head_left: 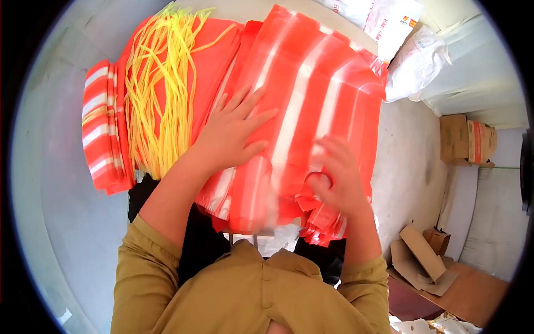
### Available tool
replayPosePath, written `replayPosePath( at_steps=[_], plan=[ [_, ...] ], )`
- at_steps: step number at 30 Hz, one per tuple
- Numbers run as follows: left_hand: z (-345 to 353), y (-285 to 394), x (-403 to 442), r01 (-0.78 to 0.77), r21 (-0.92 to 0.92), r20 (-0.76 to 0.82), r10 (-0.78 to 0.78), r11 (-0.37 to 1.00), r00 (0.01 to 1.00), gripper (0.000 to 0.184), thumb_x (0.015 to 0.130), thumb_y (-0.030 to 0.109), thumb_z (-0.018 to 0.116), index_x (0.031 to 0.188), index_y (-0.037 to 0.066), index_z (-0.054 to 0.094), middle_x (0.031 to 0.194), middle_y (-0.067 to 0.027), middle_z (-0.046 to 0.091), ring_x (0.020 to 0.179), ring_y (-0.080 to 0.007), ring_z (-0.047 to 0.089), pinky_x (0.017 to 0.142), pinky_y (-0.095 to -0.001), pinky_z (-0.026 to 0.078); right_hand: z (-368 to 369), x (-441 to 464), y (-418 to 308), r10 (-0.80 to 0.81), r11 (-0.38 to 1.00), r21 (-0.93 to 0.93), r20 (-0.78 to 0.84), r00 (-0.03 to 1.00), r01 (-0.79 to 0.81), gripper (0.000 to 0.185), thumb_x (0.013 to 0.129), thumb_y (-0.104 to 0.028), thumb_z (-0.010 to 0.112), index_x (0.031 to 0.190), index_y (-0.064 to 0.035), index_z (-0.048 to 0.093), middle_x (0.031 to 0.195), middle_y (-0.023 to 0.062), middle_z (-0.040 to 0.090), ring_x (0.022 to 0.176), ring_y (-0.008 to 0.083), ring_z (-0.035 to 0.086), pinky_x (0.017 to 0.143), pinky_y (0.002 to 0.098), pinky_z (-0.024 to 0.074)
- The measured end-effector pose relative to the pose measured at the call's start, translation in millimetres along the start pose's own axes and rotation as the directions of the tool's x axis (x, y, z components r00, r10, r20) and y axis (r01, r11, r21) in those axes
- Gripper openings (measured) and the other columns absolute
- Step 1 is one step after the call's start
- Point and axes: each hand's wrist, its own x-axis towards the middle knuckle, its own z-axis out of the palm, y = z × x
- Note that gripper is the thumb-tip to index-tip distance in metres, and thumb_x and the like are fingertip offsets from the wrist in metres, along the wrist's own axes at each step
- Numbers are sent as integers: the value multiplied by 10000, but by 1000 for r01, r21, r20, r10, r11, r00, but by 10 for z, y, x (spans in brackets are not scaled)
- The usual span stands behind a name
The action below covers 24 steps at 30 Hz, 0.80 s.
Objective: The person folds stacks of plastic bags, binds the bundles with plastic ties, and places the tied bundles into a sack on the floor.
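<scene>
Red-striped plastic sheets [317, 83] underneath: rested left hand [227, 132] on them, fingers spread; curled right hand [338, 179] loosely over them, couldn't tell grip.

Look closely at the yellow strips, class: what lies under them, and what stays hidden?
Beneath the yellow strips is red sheeting, showing to their right and through gaps between them. Where the strips overlap thickly, they cover it, so anything there cannot be seen.

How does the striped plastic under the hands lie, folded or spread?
Mostly spread: the striped plastic lies wide and flat beneath the left hand, though its near edge is bunched near the right hand.
</scene>
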Motion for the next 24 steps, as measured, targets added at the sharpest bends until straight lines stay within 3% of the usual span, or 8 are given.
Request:
replayPosePath(
  at_steps=[3, 9, 13, 16, 19, 21, 22, 24],
  plan=[
    [25, -1, -19, 3, -5, -24, -3, 1000, 1000, 671, 875, 295, 755, 1510, 191, 562, 1691, -151, 332, 1580, -401, 248, 1253, -575, 258, 83, -60, -509, 33, 995, -92, 101, 994, -24, 356, 763, -104, 793, 1096, -71, 671, 1422, 150, 614, 1373, 389, 521, 1144, 554, 416],
    [5, 14, -117, 46, -10, -70, -47, 999, 996, 622, 918, 271, 721, 1511, 170, 558, 1683, -185, 334, 1578, -407, 254, 1255, -539, 274, 500, -190, -543, -53, 955, -295, -18, 998, 45, 235, 753, -88, 776, 963, -55, 676, 1355, 151, 643, 1316, 375, 565, 1133, 558, 435],
    [54, -160, -132, 119, -263, -202, -175, 958, 964, 525, 980, 218, 671, 1486, 116, 576, 1590, -200, 471, 1517, -374, 397, 1208, -474, 367, 451, -139, -551, 246, 959, 182, -141, 959, -219, 160, 822, -16, 734, 973, -34, 683, 1377, 165, 640, 1317, 360, 573, 1106, 463, 467],
    [-33, -293, -217, 181, -642, -186, -380, 745, 906, 430, 1040, 207, 623, 1448, 73, 596, 1460, -158, 598, 1357, -282, 563, 1122, -392, 454, 345, -73, -622, 485, 790, 491, -135, 864, -366, 104, 899, -3, 698, 999, -27, 680, 1388, 151, 646, 1310, 315, 589, 1087, 405, 477],
    [-77, -385, -301, 250, -865, 5, -490, 435, 872, 381, 1077, 242, 593, 1411, 60, 617, 1372, -99, 640, 1204, -178, 612, 1043, -327, 488, 352, -47, -576, 598, 598, 708, -83, 797, -376, 66, 966, -23, 668, 1031, -29, 681, 1393, 119, 651, 1298, 259, 596, 1086, 379, 475],
    [-113, -320, -343, 348, -884, 135, -544, 311, 828, 387, 1080, 244, 593, 1422, 64, 604, 1364, -91, 629, 1163, -165, 617, 970, -317, 530, 340, -10, -590, 655, 458, 814, -37, 755, -357, 69, 987, -31, 653, 1050, -31, 681, 1393, 108, 650, 1289, 231, 596, 1090, 373, 474],
    [-143, -267, -358, 393, -887, 200, -563, 245, 802, 390, 1081, 244, 593, 1428, 66, 598, 1360, -86, 623, 1143, -158, 620, 934, -312, 550, 349, -13, -561, 653, 452, 820, -35, 757, -352, 76, 994, -32, 647, 1060, -31, 684, 1394, 109, 648, 1288, 228, 595, 1092, 369, 473],
    [-231, -165, -393, 421, -873, 239, -536, 246, 810, 406, 1080, 235, 595, 1451, 72, 572, 1352, -82, 611, 1132, -166, 625, 857, -316, 583, 405, -52, -464, 650, 439, 831, -31, 759, -342, 93, 1007, -34, 633, 1081, -32, 689, 1394, 111, 645, 1285, 222, 593, 1096, 361, 472]
  ],
)
